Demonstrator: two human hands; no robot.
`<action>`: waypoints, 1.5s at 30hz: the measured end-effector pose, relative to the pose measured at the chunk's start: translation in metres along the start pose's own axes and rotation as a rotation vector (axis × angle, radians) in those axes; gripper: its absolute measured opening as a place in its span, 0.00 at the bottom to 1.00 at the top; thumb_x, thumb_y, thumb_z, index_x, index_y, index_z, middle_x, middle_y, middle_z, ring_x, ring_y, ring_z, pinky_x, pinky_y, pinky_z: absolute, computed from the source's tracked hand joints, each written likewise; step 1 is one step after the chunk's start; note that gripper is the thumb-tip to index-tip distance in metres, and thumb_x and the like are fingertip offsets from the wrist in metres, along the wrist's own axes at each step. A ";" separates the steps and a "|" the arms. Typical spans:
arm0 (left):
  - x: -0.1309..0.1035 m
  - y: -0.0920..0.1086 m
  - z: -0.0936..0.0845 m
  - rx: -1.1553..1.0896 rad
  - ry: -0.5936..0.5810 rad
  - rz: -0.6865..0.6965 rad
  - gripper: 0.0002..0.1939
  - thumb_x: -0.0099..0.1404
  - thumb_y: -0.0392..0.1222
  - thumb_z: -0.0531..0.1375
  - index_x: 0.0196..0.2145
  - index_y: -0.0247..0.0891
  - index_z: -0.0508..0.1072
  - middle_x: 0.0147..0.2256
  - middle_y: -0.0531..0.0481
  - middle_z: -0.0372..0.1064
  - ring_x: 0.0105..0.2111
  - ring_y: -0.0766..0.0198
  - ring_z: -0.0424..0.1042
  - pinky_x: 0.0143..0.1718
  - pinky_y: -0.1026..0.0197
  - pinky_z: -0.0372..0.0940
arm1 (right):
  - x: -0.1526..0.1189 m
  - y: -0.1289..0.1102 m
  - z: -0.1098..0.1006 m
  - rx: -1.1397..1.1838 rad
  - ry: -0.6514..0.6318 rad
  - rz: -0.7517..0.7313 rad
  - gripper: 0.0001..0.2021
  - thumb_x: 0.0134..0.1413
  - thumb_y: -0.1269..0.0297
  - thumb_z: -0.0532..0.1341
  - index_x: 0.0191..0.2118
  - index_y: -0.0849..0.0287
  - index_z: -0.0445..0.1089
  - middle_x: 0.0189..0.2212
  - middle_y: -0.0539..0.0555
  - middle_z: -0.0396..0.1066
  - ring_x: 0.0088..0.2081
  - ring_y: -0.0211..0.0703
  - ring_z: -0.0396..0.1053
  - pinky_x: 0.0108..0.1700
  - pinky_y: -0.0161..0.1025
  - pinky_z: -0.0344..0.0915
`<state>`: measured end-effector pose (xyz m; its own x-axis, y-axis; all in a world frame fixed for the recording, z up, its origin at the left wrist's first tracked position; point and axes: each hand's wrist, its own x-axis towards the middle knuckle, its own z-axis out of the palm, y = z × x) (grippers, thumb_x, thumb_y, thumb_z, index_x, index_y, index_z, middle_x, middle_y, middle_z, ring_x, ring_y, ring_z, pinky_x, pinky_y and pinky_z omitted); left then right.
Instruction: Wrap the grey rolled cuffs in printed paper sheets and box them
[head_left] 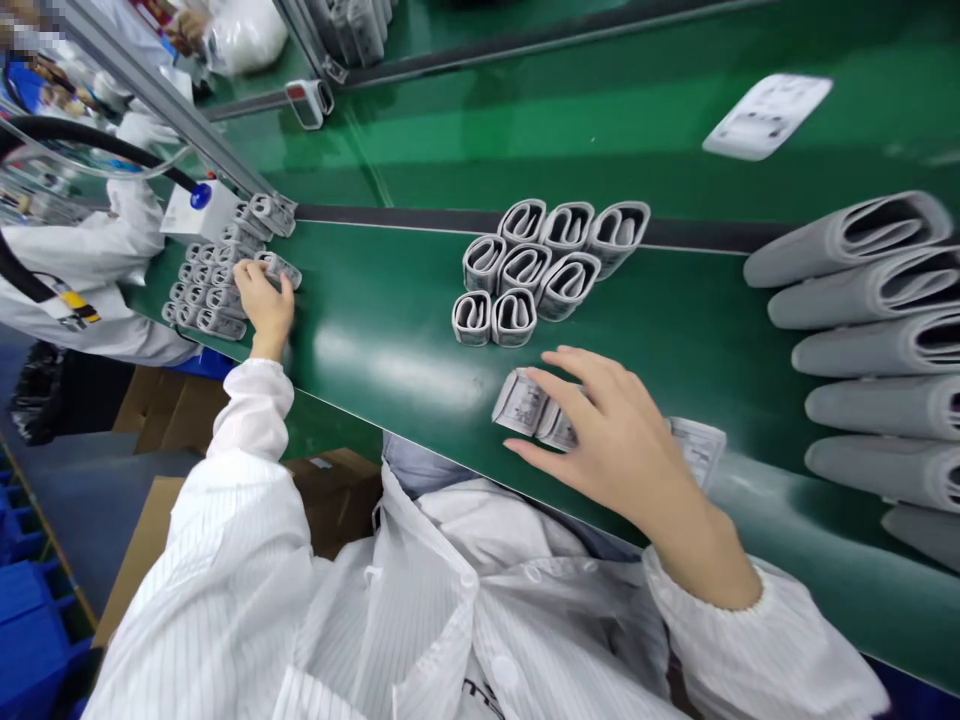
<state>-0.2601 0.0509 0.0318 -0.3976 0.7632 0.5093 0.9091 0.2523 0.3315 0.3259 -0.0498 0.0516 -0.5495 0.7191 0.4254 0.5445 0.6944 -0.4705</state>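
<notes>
My left hand (266,302) reaches out to the far left, its fingertips at a grey rolled cuff (279,270) beside a block of several standing rolls (202,285). Whether it grips that roll is unclear. Near the front edge, my right hand (611,430) hovers with thumb and fingers spread around two small rolls with printed sides; the nearer-left one (520,402) shows clearly, the other (556,426) is partly covered by the fingers. Another printed piece (699,448) lies behind the right wrist. Several rolled cuffs (525,267) stand grouped beyond the right hand.
Larger folded grey cuffs (885,397) line the right side of the green table (375,320). A white card (769,116) lies on the green surface beyond the dark strip. A white box (201,210), metal post and white-sleeved person (82,260) are at the left.
</notes>
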 end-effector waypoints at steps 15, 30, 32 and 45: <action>-0.149 0.157 0.019 -0.648 -0.541 0.545 0.36 0.70 0.80 0.65 0.47 0.42 0.82 0.34 0.47 0.78 0.38 0.54 0.77 0.43 0.49 0.74 | -0.106 0.063 -0.025 0.132 -0.026 0.417 0.39 0.64 0.41 0.75 0.74 0.47 0.68 0.62 0.65 0.80 0.57 0.72 0.84 0.51 0.65 0.85; -0.190 0.217 0.012 -0.891 -0.778 0.553 0.44 0.61 0.66 0.79 0.68 0.49 0.73 0.62 0.36 0.75 0.59 0.44 0.77 0.48 0.48 0.77 | -0.080 0.070 0.003 0.170 0.038 0.437 0.47 0.55 0.30 0.76 0.71 0.51 0.70 0.57 0.65 0.82 0.49 0.65 0.83 0.45 0.58 0.83; -0.191 0.214 0.013 -0.907 -0.743 0.563 0.48 0.59 0.71 0.79 0.69 0.52 0.72 0.58 0.38 0.77 0.54 0.46 0.78 0.44 0.49 0.75 | -0.079 0.069 0.004 0.160 0.020 0.457 0.46 0.53 0.29 0.77 0.70 0.50 0.72 0.57 0.65 0.82 0.49 0.66 0.83 0.45 0.60 0.82; -0.192 0.209 0.019 -0.884 -0.668 0.582 0.57 0.50 0.86 0.75 0.69 0.52 0.75 0.54 0.41 0.75 0.49 0.48 0.77 0.39 0.50 0.73 | -0.081 0.070 0.004 0.150 0.018 0.457 0.45 0.49 0.28 0.79 0.67 0.47 0.72 0.54 0.61 0.82 0.48 0.65 0.82 0.45 0.59 0.81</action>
<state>0.0085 -0.0320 -0.0117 0.4109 0.8449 0.3423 0.4312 -0.5110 0.7436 0.4056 -0.0596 -0.0183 -0.2640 0.9509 0.1616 0.6292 0.2968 -0.7183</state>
